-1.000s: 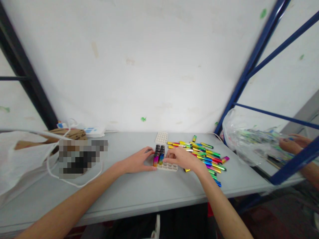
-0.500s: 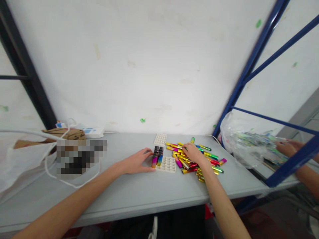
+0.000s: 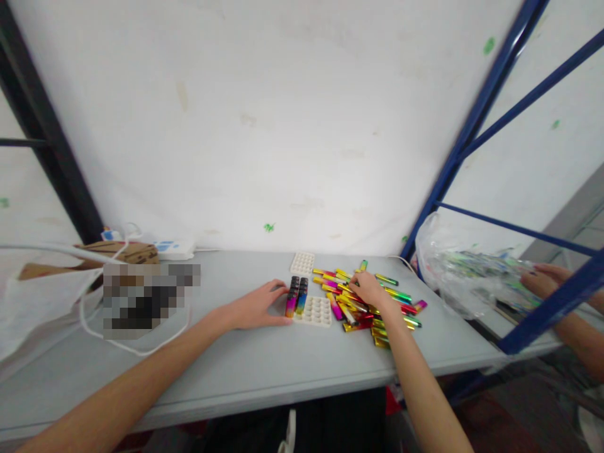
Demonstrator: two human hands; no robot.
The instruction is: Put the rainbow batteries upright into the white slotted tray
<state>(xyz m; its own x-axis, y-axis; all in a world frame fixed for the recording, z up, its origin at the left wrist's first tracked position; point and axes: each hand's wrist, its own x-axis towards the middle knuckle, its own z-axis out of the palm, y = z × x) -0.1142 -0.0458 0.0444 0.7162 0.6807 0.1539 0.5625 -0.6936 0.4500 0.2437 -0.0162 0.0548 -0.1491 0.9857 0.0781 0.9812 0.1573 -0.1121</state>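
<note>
Upright lighters (image 3: 296, 298) with black tops and shiny coloured bodies stand in rows at the left end of a white tray with round holes (image 3: 318, 311). My left hand (image 3: 264, 305) curves around their left side, thumb and fingers apart, at the tray's edge. To the right lies a loose pile of metallic gold, red, green and purple lighters (image 3: 361, 318). My right hand (image 3: 370, 290) reaches over the pile's far part, its fingers bent together on a lighter there. The fingertips are partly hidden.
A second white holed tray (image 3: 302, 263) lies near the wall. A cardboard box (image 3: 125, 253), a white cable (image 3: 136, 352) and a blurred-out patch are at left. Beyond the blue frame (image 3: 453, 157), another person's hands (image 3: 542, 283) are beside a clear plastic bag (image 3: 448, 270).
My right hand has shifted slightly over the pile and its fingers look more bent. My left hand and the standing lighters stay in place. The view has moved a little.
</note>
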